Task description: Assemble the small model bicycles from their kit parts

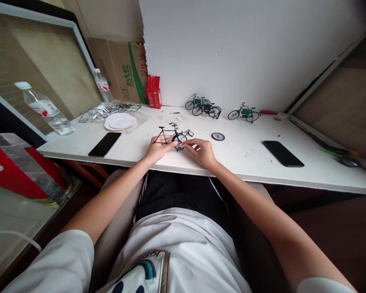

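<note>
My left hand is closed on a small black model bicycle, keeping it upright above the white table. One spoked wheel sits at its handlebar end, and no wheel shows at its saddle end. The fingertips of my right hand are pinched together at the right side of that wheel; any tiny part between them is too small to make out. A loose spoked wheel lies flat to the right of my right hand. Just behind the mounted wheel rests a small thin black part.
Finished model bicycles and a green one stand by the back wall. Two phones lie at either side. White plates, part frames, a red carton and water bottles occupy the left.
</note>
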Available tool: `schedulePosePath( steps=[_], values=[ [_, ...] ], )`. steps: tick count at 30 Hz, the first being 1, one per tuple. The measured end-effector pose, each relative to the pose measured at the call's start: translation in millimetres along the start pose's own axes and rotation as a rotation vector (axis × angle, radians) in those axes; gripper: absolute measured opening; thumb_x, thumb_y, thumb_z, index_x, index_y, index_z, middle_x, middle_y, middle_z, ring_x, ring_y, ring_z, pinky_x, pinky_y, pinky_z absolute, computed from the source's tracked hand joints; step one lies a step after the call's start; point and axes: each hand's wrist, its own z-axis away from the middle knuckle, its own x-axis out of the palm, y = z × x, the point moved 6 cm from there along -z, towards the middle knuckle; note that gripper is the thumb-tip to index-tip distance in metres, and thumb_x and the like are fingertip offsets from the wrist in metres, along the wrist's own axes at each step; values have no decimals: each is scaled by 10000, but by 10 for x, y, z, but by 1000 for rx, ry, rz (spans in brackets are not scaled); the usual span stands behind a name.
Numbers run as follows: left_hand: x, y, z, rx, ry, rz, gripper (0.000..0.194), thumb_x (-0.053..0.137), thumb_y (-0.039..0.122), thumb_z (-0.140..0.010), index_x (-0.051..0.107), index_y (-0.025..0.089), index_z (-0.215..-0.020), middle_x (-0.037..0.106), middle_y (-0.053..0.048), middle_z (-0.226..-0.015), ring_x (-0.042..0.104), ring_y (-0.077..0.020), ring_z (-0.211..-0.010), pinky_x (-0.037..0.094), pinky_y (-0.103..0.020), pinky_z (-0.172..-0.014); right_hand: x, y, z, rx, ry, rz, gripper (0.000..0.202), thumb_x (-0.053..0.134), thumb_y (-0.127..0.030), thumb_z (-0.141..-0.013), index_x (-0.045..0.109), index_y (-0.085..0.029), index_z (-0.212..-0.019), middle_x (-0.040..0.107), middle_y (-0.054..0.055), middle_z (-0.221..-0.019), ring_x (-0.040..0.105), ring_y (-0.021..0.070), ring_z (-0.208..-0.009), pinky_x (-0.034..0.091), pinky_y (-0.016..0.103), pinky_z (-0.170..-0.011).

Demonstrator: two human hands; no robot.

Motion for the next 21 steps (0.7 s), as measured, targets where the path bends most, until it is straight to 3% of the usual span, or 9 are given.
schedulePosePath(
  steps=[7,14,21],
  values=[
    [26,66,41,27,32,-41,671,1064,465,-539,791,124,-1047,834,-110,-928,799,-253,-807,692,-469,-864,28,80,3,-30,-5,104,214,690,-384,-1024,841,-236,-1058,864,66,-1104,806,248,-961,629,350,-812],
    [132,46,137,91,41,-83,552,1002,473,-657,805,148,-1058,842,-127,-1001,810,-282,-900,693,-461,-881,52,106,29,-66,-2,298,261,611,-384,-1085,807,-218,-1132,854,87,-1073,798,244,-932,581,326,-822],
    [140,64,178,176,65,-113,458,973,439,-713,812,158,-1038,842,-139,-1065,816,-309,-967,683,-446,-884,50,76,19,-23,-11,380,231,647,-377,-1072,808,-211,-1075,846,71,-975,776,229,-840,527,309,-786]
  ],
)
